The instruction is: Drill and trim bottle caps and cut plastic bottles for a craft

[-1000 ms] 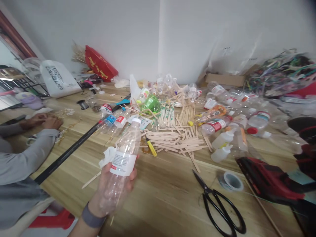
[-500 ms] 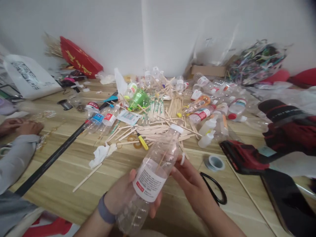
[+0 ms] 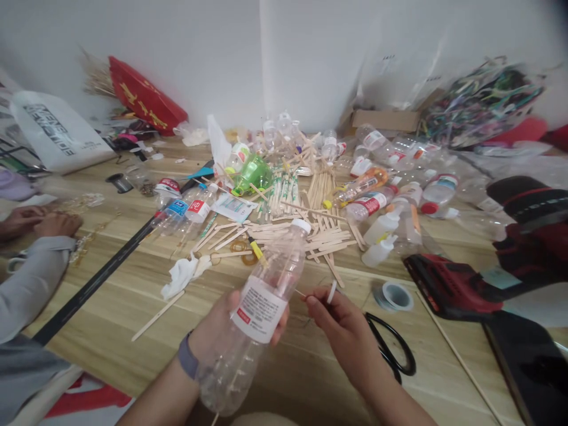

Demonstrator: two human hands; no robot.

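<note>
At the far left, another person's grey sleeve (image 3: 26,290) lies on the pale wooden table (image 3: 133,307), with that person's hands (image 3: 42,223) together near its edge. A long black rod (image 3: 102,275) runs slantwise past them, and a crumpled white tissue (image 3: 180,275) sits just beside it. Low in the middle, the left hand (image 3: 222,334), with a grey band (image 3: 189,357) on its wrist, is wrapped firmly around a clear empty plastic bottle with a white cap and white label (image 3: 266,296). The bottle is held tilted above the table, cap pointing up and away. Just to its right, the right hand (image 3: 348,337) has its fingertips pinched together on a small white piece (image 3: 331,291), close to the bottle's side. Black-handled scissors (image 3: 394,352) lie partly hidden behind this hand. A heap of flat wooden sticks (image 3: 306,234) spreads out beyond the bottle. Further right are a grey tape roll (image 3: 394,296) and a red and black tool (image 3: 448,287).
</note>
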